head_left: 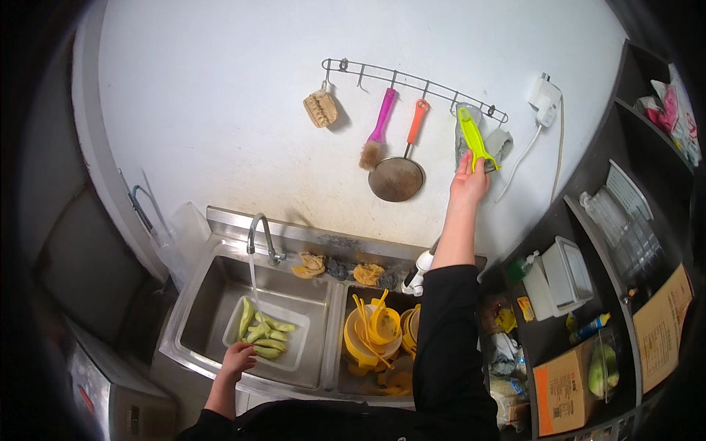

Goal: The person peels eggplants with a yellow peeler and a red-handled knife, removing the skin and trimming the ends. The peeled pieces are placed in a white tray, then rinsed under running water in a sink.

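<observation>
At the wall rack's right end, my right hand (469,182) grips the head end of a yellow-green vegetable peeler (472,132). Its handle points up, near a hook; whether it hangs there cannot be told. Behind the peeler is a grey, plastic-looking item (461,144). My left hand (239,358) hovers by the near edge of a white plastic tray (298,347) in the left sink basin, fingers loosely curled and apart, with nothing visible in them. Several long pale green vegetables (267,344) lie in the tray. Water runs onto them from the curved metal faucet (259,229).
Yellow bowls and ladles (372,331) fill the right basin (350,386). Cloths and scrubbers (353,272) line the back ledge beside a white appliance (419,273). A brush (380,129) and a round strainer (397,179) hang from the wire rack (408,77). Dark shelves (606,143) stand right.
</observation>
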### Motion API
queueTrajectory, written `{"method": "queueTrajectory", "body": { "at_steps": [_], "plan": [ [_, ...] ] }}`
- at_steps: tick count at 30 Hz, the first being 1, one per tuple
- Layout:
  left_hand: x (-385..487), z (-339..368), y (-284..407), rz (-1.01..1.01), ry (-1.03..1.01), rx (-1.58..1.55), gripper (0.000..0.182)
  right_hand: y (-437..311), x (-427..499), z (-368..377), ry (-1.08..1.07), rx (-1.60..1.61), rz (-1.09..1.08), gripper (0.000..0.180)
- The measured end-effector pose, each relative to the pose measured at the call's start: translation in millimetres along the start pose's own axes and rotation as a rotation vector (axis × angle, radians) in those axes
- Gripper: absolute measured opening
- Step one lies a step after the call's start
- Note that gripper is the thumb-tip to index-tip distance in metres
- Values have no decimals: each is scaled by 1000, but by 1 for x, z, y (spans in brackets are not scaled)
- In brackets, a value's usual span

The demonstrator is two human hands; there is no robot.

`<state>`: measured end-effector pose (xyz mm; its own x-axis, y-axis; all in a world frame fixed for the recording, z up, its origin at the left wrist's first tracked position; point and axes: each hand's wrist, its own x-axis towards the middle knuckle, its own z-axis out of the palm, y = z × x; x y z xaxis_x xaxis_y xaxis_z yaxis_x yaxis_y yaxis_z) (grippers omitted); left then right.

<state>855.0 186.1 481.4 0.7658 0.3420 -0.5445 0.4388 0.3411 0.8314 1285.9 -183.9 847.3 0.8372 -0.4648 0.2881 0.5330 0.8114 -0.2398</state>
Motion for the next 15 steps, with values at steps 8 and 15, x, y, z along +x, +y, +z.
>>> {"method": "queueTrajectory", "body": {
  "at_steps": [8,15],
  "plan": [
    [-34,-19,-4,37,183,-51,24,45,22,11,266,-58,18,30],
    [-49,-23,-7,35,229,-7,24,90,45,-30,277,-201,276,40]
  ]
}}
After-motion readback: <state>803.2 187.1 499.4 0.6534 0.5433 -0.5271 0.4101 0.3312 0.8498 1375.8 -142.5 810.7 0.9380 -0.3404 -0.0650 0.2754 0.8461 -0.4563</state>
